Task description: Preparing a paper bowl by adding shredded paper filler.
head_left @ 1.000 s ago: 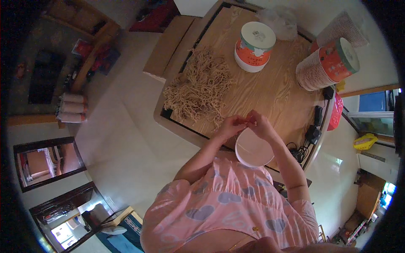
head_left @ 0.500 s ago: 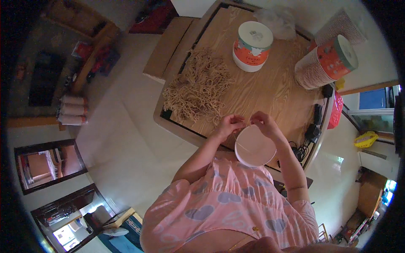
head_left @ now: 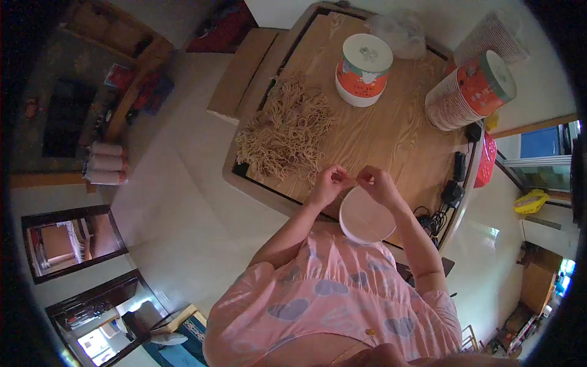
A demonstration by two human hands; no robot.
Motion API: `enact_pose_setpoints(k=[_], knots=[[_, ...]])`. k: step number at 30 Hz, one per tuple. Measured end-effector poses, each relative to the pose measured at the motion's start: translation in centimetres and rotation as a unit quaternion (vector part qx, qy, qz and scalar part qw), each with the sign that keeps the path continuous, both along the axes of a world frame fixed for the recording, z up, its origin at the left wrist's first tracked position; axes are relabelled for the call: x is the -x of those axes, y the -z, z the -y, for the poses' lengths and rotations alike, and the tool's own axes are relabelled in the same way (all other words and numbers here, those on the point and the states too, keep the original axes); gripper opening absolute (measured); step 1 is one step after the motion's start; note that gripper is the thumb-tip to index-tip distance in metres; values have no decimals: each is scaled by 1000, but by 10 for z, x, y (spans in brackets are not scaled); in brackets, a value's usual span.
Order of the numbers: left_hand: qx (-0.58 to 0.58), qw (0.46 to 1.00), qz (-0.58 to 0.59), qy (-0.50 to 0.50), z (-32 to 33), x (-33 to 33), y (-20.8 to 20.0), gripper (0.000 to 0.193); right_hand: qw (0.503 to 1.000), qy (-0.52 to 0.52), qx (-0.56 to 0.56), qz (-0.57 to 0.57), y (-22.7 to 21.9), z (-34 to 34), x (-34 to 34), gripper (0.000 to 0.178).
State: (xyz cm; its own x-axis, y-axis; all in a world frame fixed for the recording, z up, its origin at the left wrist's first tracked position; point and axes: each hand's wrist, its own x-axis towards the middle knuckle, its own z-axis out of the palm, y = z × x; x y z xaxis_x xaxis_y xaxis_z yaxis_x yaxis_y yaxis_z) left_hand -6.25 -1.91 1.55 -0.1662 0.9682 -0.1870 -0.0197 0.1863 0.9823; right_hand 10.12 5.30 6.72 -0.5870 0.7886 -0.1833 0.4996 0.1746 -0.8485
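Note:
Both my hands are at the near edge of the table, with fingertips pinched close together. My left hand (head_left: 330,185) and my right hand (head_left: 378,186) grip a thin tan string between them, its ends too fine to trace. Just beneath my right hand is a white paper bucket (head_left: 365,217), its round pale side turned up, between my dress and the table edge. Left of my hands lies a loose heap of tan strings (head_left: 287,131).
Farther back stand an orange-and-white paper bucket (head_left: 364,76) and a nested stack of such buckets (head_left: 465,92). A clear plastic bag (head_left: 397,33) lies behind them. Black adapters and cables (head_left: 449,202) sit along the right edge. A cardboard box (head_left: 241,76) adjoins the table's left side.
My hands have shifted slightly and the right one has turned, fingertips now meeting the left's above the rim. The bucket has moved a little left. The string across its face shows less clearly.

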Motion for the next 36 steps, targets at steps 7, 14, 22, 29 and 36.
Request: enact_pose_setpoints(k=[7, 14, 22, 29, 36], knots=[[-14, 993, -119, 0, -1, -4, -21, 19, 1000, 12, -6, -6, -1, 1, 1, 10], [-29, 994, -101, -8, 0, -5, -15, 20, 1000, 4, -1, -7, -2, 1, 1, 11], [-22, 995, -97, -6, 0, -5, -4, 17, 999, 17, -14, -34, -12, 3, 5, 10], [-29, 998, -60, -9, -2, -8, -9, 15, 996, -24, -85, -31, -9, 0, 4, 7], [15, 997, -75, -4, -3, -8, -16, 14, 999, 35, 13, -15, -15, -3, 4, 10]])
